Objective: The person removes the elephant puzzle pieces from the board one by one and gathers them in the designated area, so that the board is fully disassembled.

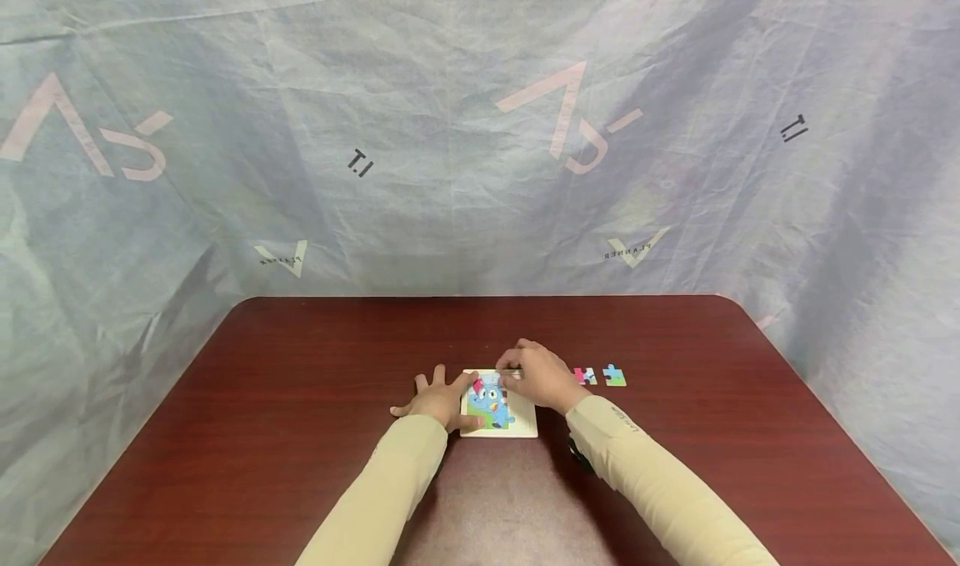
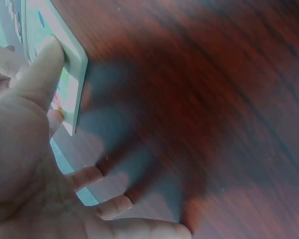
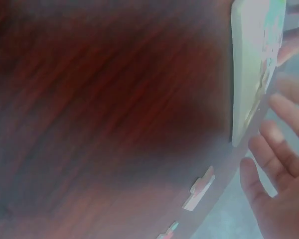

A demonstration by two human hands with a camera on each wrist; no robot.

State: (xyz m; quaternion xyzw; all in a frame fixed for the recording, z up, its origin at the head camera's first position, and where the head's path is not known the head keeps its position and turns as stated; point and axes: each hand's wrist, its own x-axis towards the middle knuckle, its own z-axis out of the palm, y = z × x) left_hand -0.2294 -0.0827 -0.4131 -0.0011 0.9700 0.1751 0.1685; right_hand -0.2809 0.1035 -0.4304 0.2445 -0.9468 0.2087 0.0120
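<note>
A square jigsaw tray (image 1: 525,420) with a pale rim lies on the table, its left part filled with a picture of a blue cartoon figure (image 1: 491,403). My left hand (image 1: 435,401) is spread at the tray's left side. Its thumb (image 2: 50,59) rests on the tray near a corner, while other fingers reach the tabletop. Over the tray's upper right is my right hand (image 1: 542,374), fingers bent and tips close to the picture. Whether a piece sits between those fingertips is hidden. Beside that hand lie two loose puzzle pieces, one pink and white (image 1: 586,376), one blue and green (image 1: 614,375).
The dark red wooden table (image 1: 300,366) has rounded far corners. Grey printed cloth (image 1: 450,132) hangs behind and along both sides. A black band (image 1: 580,453) shows at the right wrist.
</note>
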